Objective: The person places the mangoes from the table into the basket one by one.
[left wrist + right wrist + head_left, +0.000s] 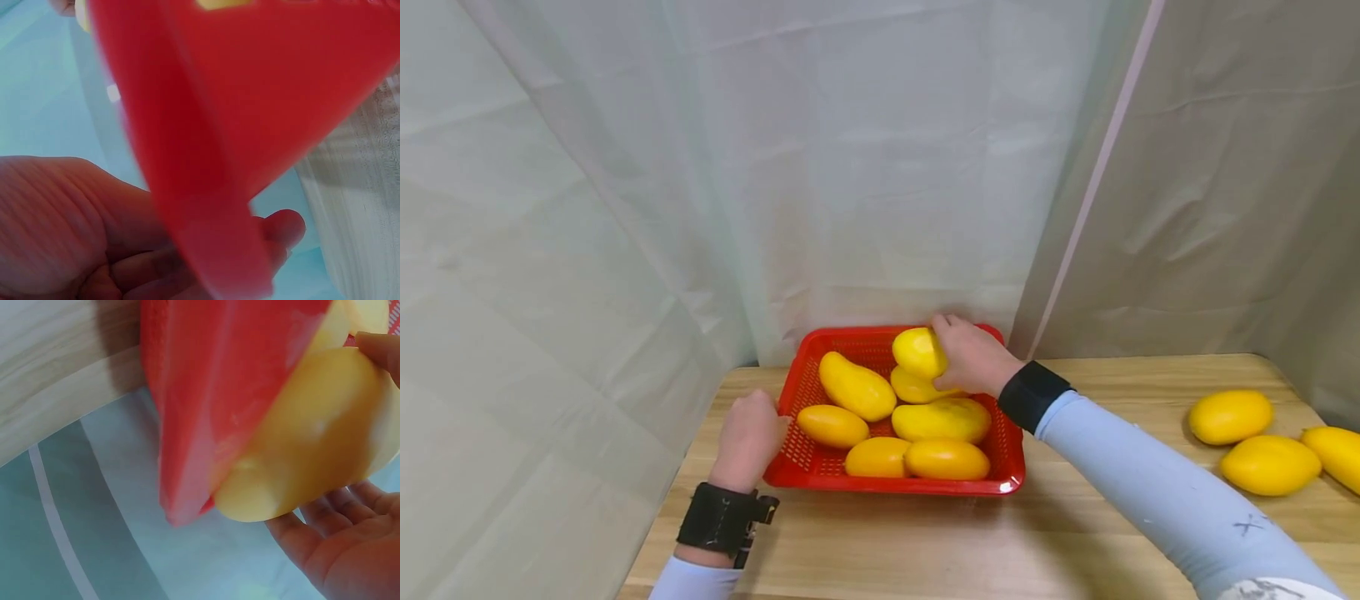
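A red plastic basket (891, 482) with perforated walls sits on the table and holds several yellow mangoes, one long and curved mango (856, 387) at its left. My left hand (751, 437) grips the basket's left rim; in the left wrist view the fingers (284, 228) curl behind the red rim. Over the basket's back right part, my right hand (973, 358) holds another mango (917, 352). The right wrist view has this mango (306, 437) between thumb and fingers, overlapping the basket's edge. Below it in the head view lies a mango (917, 385), partly hidden.
On the wooden table (880, 542), to the right, lie a mango (1230, 416), a second mango (1270, 464) and a third mango (1337, 454) cut off by the frame. A pale hanging sheet (880, 167) stands close behind the basket.
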`<state>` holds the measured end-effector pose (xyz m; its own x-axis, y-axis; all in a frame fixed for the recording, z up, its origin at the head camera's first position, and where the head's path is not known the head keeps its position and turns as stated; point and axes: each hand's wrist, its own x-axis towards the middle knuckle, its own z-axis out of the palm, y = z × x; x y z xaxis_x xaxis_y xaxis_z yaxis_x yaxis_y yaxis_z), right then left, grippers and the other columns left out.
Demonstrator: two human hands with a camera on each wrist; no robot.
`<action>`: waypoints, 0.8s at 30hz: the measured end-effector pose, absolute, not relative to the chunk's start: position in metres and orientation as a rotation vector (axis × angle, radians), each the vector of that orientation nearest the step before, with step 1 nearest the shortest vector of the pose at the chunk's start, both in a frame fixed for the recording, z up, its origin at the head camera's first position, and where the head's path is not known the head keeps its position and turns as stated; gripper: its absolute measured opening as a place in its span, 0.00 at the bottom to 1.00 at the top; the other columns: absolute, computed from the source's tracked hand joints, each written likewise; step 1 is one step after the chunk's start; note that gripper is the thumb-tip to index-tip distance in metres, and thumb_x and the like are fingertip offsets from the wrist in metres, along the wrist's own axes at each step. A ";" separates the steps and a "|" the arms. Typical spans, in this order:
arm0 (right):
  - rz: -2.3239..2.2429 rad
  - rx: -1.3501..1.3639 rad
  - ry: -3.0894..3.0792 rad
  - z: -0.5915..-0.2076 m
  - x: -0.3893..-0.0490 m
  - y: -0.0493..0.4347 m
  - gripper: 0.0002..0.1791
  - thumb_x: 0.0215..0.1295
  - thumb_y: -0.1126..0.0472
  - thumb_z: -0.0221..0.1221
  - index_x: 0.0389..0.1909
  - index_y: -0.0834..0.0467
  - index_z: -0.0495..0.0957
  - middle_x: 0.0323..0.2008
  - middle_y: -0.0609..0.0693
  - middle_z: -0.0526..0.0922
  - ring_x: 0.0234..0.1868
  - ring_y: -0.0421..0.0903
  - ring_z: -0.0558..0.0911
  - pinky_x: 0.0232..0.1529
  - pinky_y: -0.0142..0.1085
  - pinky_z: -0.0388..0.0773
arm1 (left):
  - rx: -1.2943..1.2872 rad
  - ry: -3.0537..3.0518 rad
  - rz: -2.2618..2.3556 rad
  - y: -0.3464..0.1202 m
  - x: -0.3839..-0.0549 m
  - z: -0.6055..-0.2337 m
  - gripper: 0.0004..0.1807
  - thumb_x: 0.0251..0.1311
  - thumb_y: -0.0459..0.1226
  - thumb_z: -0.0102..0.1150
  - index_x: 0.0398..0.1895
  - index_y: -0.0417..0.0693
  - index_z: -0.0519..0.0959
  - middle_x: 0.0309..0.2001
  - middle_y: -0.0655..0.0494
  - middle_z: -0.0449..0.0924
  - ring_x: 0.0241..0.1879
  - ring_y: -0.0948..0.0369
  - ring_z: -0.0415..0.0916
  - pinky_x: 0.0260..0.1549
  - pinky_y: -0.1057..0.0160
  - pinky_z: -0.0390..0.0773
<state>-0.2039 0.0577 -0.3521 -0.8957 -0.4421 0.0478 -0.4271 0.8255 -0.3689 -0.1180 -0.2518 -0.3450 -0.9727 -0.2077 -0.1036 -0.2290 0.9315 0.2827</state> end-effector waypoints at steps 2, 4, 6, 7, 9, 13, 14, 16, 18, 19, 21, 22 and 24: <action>-0.580 -0.693 2.959 -0.352 -0.203 0.058 0.47 0.38 0.48 0.75 0.59 0.53 0.60 0.49 0.50 0.71 0.47 0.49 0.71 0.54 0.42 0.75 | -0.339 3.017 0.456 -0.252 -0.118 -0.345 0.14 0.54 0.38 0.64 0.38 0.34 0.79 0.25 0.46 0.78 0.20 0.56 0.73 0.17 0.64 0.76; -0.574 -0.684 2.955 -0.353 -0.203 0.058 0.47 0.38 0.48 0.75 0.59 0.53 0.60 0.50 0.50 0.71 0.47 0.49 0.71 0.55 0.42 0.74 | -0.336 3.017 0.458 -0.252 -0.117 -0.345 0.14 0.54 0.38 0.64 0.38 0.34 0.79 0.25 0.46 0.78 0.20 0.56 0.73 0.17 0.64 0.77; -0.572 -0.678 2.948 -0.355 -0.203 0.058 0.48 0.38 0.48 0.75 0.60 0.53 0.60 0.51 0.51 0.71 0.48 0.49 0.71 0.56 0.43 0.74 | -0.332 3.021 0.459 -0.253 -0.117 -0.345 0.14 0.54 0.38 0.64 0.38 0.34 0.79 0.25 0.45 0.78 0.20 0.57 0.73 0.17 0.64 0.77; -0.569 -0.674 2.942 -0.355 -0.203 0.058 0.48 0.38 0.48 0.75 0.61 0.54 0.60 0.52 0.51 0.71 0.49 0.49 0.71 0.56 0.43 0.74 | -0.331 3.023 0.459 -0.253 -0.116 -0.345 0.14 0.54 0.38 0.64 0.38 0.34 0.80 0.25 0.46 0.78 0.20 0.56 0.73 0.17 0.64 0.77; -0.565 -0.665 2.930 -0.356 -0.202 0.057 0.49 0.39 0.48 0.74 0.62 0.54 0.60 0.54 0.51 0.70 0.50 0.50 0.71 0.57 0.44 0.73 | -0.328 3.024 0.457 -0.253 -0.116 -0.345 0.14 0.54 0.38 0.64 0.38 0.34 0.80 0.25 0.46 0.78 0.20 0.56 0.73 0.17 0.64 0.77; -0.560 -0.660 2.916 -0.358 -0.203 0.057 0.50 0.40 0.48 0.74 0.64 0.55 0.59 0.57 0.52 0.69 0.51 0.50 0.71 0.58 0.45 0.72 | -0.328 3.027 0.457 -0.254 -0.116 -0.344 0.14 0.54 0.38 0.63 0.37 0.34 0.80 0.24 0.46 0.78 0.19 0.56 0.72 0.17 0.65 0.76; -0.561 -0.660 2.916 -0.358 -0.203 0.057 0.50 0.40 0.48 0.74 0.64 0.55 0.59 0.58 0.52 0.69 0.52 0.51 0.71 0.59 0.45 0.72 | -0.327 3.027 0.458 -0.254 -0.115 -0.344 0.14 0.54 0.38 0.63 0.37 0.34 0.80 0.24 0.46 0.78 0.19 0.56 0.72 0.17 0.65 0.76; -0.561 -0.668 2.916 -0.359 -0.203 0.057 0.50 0.41 0.48 0.73 0.65 0.56 0.58 0.59 0.53 0.68 0.53 0.51 0.70 0.59 0.45 0.71 | -0.323 3.029 0.459 -0.253 -0.115 -0.344 0.14 0.54 0.38 0.63 0.37 0.34 0.80 0.24 0.46 0.78 0.19 0.56 0.72 0.17 0.65 0.76; -0.558 -0.673 2.919 -0.361 -0.203 0.058 0.50 0.42 0.48 0.73 0.65 0.56 0.58 0.60 0.54 0.67 0.54 0.51 0.70 0.60 0.46 0.71 | -0.320 3.031 0.460 -0.253 -0.115 -0.344 0.13 0.54 0.38 0.63 0.36 0.34 0.80 0.24 0.46 0.77 0.19 0.56 0.72 0.16 0.65 0.75; -0.557 -0.674 2.920 -0.361 -0.203 0.058 0.50 0.42 0.48 0.72 0.66 0.56 0.57 0.61 0.54 0.67 0.55 0.52 0.69 0.60 0.46 0.70 | -0.317 3.032 0.458 -0.253 -0.115 -0.344 0.13 0.54 0.38 0.64 0.36 0.34 0.80 0.24 0.46 0.77 0.19 0.57 0.72 0.16 0.65 0.75; -0.554 -0.678 2.925 -0.362 -0.203 0.059 0.51 0.43 0.48 0.72 0.66 0.57 0.57 0.62 0.55 0.66 0.56 0.52 0.68 0.61 0.47 0.70 | -0.318 3.034 0.453 -0.252 -0.115 -0.343 0.13 0.54 0.38 0.64 0.36 0.34 0.80 0.24 0.46 0.77 0.19 0.56 0.72 0.16 0.65 0.75; -0.553 -0.680 2.928 -0.363 -0.203 0.059 0.51 0.43 0.48 0.72 0.67 0.57 0.57 0.63 0.55 0.65 0.57 0.53 0.68 0.61 0.47 0.69 | -0.317 3.034 0.452 -0.252 -0.115 -0.343 0.13 0.54 0.38 0.64 0.36 0.34 0.80 0.24 0.46 0.77 0.19 0.57 0.72 0.16 0.65 0.75; -0.551 -0.685 2.937 -0.364 -0.203 0.060 0.51 0.44 0.48 0.72 0.67 0.58 0.57 0.64 0.56 0.64 0.59 0.54 0.67 0.62 0.48 0.68 | -0.315 3.035 0.452 -0.252 -0.115 -0.343 0.13 0.54 0.38 0.64 0.36 0.34 0.80 0.23 0.46 0.77 0.19 0.57 0.72 0.16 0.65 0.76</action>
